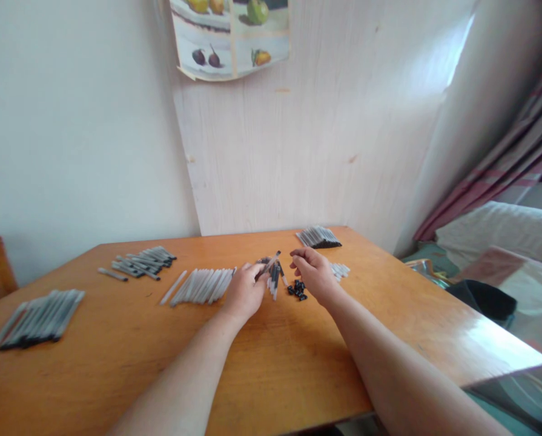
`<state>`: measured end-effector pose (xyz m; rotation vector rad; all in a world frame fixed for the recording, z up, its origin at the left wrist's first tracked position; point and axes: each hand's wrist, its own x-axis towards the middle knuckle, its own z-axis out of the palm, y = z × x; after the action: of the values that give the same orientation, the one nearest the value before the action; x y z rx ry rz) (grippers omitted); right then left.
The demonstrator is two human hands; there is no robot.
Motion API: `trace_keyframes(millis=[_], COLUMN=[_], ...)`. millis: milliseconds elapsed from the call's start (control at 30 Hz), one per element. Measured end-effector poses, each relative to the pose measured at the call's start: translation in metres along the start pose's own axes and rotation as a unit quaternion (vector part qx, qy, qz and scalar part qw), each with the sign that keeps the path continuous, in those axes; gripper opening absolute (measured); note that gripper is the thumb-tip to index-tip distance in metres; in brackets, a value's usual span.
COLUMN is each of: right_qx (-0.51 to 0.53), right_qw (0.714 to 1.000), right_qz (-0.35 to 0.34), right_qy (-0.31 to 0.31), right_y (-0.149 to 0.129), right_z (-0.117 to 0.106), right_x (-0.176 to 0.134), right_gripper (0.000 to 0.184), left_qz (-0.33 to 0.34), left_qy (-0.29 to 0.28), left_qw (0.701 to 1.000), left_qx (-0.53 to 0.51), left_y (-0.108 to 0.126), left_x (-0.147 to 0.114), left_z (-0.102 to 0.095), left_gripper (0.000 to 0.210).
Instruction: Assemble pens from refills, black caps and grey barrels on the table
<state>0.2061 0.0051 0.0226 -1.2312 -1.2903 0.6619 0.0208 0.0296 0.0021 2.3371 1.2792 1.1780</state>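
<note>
My left hand (246, 289) is closed around a clear pen barrel (271, 261), which slants up to the right and ends in a dark tip. To its right, my right hand (315, 274) has its thumb and fingers drawn together; whether something small is in them is hidden. Below and between the hands lies a bunch of dark-filled refills (274, 283). Small black pen parts (297, 290) are heaped by the right wrist. A row of whitish pen barrels (202, 286) lies left of my left hand.
Small white pieces (340, 270) lie beyond my right wrist. Black-ended pens form a pile (318, 235) at the back right, a loose pile (143, 261) at back left and a row (48, 316) at far left. The wooden table (271, 375) meets the wall behind.
</note>
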Motion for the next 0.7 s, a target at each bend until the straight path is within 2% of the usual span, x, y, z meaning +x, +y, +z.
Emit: trace_keyframes(millis=[233,333,467,567,700], right_qx=[-0.037,-0.099,-0.181,-0.199,-0.215], right_qw=[0.998,0.993,0.981,0.977,0.971], right_qz=[-0.05,-0.062,-0.061,-0.053,-0.041], right_qy=[-0.016,-0.026,-0.041,-0.053,-0.098], right_y=[0.004,0.004,0.001,-0.003,-0.002], right_z=[0.0,-0.002,-0.006,-0.009,-0.012], right_x=[0.0,0.0,-0.001,-0.002,0.0], right_gripper=[0.031,0.028,0.024,0.023,0.019], left_qz=[0.015,0.021,0.029,0.037,0.042], left_qy=[-0.01,-0.008,0.004,0.008,0.013], left_qw=[0.998,0.992,0.979,0.974,0.972], left_qx=[0.068,0.128,0.2,0.225,0.23], left_y=[0.003,0.006,0.008,0.009,0.01], left_x=[-0.002,-0.003,-0.006,-0.007,-0.008], left_z=[0.0,-0.004,-0.008,-0.01,-0.012], left_gripper=[0.025,0.024,0.024,0.024,0.025])
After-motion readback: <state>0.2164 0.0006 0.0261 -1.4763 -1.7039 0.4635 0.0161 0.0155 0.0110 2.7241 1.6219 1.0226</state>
